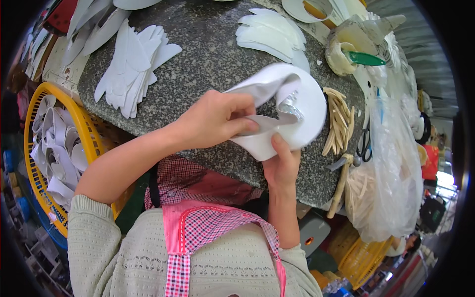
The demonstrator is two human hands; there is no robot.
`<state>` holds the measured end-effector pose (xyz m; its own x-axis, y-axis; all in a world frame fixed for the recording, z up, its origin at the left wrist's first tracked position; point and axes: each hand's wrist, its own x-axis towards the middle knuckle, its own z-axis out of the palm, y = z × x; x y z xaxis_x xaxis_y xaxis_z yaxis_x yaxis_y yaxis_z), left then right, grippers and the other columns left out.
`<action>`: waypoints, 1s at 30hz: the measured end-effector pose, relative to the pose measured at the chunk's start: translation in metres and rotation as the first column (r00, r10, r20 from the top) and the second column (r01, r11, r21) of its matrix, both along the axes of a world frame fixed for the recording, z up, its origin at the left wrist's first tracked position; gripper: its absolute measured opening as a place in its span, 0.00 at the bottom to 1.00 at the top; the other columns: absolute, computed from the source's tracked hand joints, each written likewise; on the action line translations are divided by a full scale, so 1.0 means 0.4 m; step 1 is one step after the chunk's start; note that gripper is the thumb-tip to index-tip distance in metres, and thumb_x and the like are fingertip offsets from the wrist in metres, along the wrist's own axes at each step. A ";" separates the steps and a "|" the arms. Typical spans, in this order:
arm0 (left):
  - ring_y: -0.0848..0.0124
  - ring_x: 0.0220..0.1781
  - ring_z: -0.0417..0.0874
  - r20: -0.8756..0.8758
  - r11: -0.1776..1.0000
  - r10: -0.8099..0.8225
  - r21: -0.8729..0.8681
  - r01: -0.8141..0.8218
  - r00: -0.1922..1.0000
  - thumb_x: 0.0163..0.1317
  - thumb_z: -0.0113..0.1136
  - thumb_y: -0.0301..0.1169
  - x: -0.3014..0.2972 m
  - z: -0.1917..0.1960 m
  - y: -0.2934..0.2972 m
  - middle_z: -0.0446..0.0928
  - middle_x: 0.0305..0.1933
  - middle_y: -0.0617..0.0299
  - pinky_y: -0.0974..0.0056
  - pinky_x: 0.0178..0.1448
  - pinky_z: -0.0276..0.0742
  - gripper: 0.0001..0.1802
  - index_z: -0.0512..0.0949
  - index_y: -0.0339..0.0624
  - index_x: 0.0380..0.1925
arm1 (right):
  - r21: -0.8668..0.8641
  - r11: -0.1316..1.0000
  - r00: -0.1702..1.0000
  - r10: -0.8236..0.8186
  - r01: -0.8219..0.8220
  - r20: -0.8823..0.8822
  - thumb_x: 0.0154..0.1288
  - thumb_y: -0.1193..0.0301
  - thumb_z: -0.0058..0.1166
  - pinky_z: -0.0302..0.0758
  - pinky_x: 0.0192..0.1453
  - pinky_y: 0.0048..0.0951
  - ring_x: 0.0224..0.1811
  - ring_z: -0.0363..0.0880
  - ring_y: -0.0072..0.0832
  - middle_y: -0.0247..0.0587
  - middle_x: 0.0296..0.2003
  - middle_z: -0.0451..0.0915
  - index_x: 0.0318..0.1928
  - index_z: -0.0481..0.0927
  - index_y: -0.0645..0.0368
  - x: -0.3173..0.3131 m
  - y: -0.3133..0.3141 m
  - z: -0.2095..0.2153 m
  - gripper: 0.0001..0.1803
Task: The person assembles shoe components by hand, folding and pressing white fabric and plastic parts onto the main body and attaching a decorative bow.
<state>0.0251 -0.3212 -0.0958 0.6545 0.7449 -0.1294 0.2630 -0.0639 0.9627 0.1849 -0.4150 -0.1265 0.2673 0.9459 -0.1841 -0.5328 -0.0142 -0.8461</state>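
Note:
A white, curved shoe upper (309, 106) with a greyish inner side is held between my two hands above the stone-topped table. My left hand (220, 119) pinches its inner edge at the left, thumb and fingers closed on it. From below, my right hand (283, 161) grips the lower edge, with the thumb on top and the other fingers hidden underneath. Inside the bend of the upper shows a shiny, wrinkled patch. Beyond it lies a fanned stack of white cut pieces (269, 34), and farther left is a pile of narrower white pieces (136, 64).
At the left stands a yellow basket (81, 116) of white pieces. Along the table's right side are tan strips (337, 121), a hammer (340, 190), scissors (365, 146), a clear plastic bag (396, 173) and a glue-crusted container (341, 54) with a green-handled brush (367, 59).

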 end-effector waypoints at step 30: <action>0.62 0.28 0.80 -0.192 0.976 -0.203 0.044 0.215 0.960 0.45 0.67 0.35 0.005 0.066 -0.007 0.78 0.26 0.56 0.63 0.33 0.74 0.13 0.79 0.41 0.29 | 0.195 0.969 0.982 -0.168 0.149 0.084 0.56 0.77 0.55 0.72 0.55 0.35 0.48 0.76 0.34 0.47 0.47 0.75 0.53 0.66 0.71 0.015 0.015 0.025 0.24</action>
<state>0.0272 -0.3240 -0.0694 0.7657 0.6045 -0.2199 0.4105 -0.1960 0.8906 0.1909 -0.4091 -0.1165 0.4245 0.9050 0.0270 -0.4291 0.2274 -0.8742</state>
